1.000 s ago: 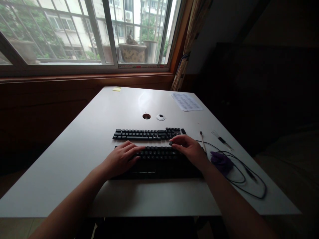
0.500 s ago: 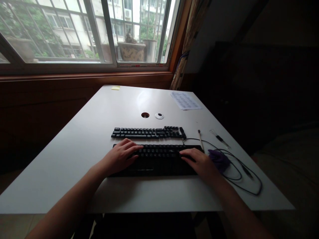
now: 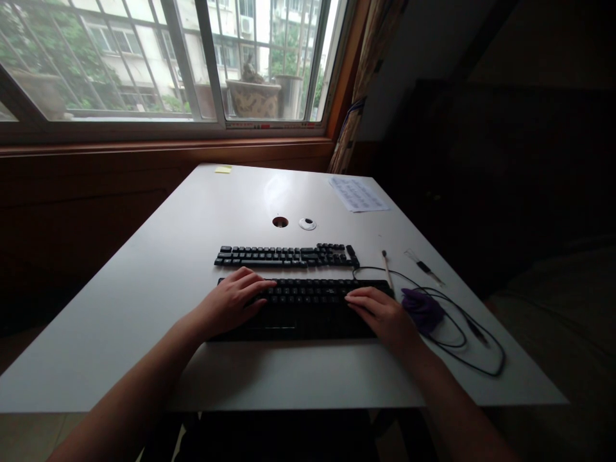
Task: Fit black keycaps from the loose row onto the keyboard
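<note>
A black keyboard (image 3: 308, 309) lies near the front of the white table (image 3: 183, 224). Just beyond it, loose black keycaps (image 3: 283, 256) are laid out in rows. My left hand (image 3: 231, 301) rests on the keyboard's left part with its fingers stretched flat over the keys. On the keyboard's right end sits my right hand (image 3: 382, 317), fingers close together and bent down onto the keys. Whatever is under its fingertips is hidden.
A black cable (image 3: 481, 369) loops on the table to the right, past a purple cloth (image 3: 423, 309). A thin stick (image 3: 386, 266) and a small tool (image 3: 426, 266) lie beyond. Farther back are a printed sheet (image 3: 359, 194), a yellow note (image 3: 223, 169), a cable hole (image 3: 280, 222) and its white cap (image 3: 307, 223).
My right hand, which pinched a small dark keycap by the loose rows, has moved right and down onto the keyboard's right end. My left hand has stayed in place.
</note>
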Demonstrator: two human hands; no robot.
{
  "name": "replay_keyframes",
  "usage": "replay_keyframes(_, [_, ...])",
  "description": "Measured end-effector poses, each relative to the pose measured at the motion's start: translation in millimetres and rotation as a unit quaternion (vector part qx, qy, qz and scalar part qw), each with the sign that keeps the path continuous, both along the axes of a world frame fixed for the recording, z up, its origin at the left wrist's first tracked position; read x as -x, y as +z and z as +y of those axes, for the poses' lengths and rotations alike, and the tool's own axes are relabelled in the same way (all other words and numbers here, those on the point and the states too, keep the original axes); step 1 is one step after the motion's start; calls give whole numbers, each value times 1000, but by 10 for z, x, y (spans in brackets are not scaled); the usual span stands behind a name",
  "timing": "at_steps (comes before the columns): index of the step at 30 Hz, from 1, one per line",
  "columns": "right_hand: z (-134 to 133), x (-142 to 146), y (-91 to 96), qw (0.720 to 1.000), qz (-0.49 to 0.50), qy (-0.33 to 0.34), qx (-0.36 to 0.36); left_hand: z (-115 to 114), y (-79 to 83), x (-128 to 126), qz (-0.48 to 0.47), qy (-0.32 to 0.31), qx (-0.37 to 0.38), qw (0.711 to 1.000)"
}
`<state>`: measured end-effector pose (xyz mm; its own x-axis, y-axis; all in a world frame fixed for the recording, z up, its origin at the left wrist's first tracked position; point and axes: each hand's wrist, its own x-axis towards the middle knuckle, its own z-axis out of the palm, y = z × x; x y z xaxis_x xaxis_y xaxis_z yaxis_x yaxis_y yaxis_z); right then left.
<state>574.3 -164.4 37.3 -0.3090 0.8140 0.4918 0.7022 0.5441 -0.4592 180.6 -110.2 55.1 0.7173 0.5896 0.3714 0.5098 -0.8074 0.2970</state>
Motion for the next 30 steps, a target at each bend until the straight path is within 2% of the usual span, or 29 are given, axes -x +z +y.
replay_keyframes(8, [2, -51, -117, 999, -18, -19, -38, -5, 13, -11, -1, 1, 0, 1000])
replay_keyframes(14, [23, -89, -171, 999, -1, -39, -14, -8, 2, 1, 3, 2, -4, 1000])
replay_keyframes(18, [33, -91, -177, 999, 5, -40, -3, 2, -13, 6, 4, 0, -6, 1000])
replay_keyframes(23, [33, -73, -158, 1000, 2, -16, -24, 8, -27, 4, 2, 0, -11, 1000])
replay_keyframes(30, [14, -73, -141, 999, -2, -30, -20, 8, -22, 7, 1, 0, -5, 1000])
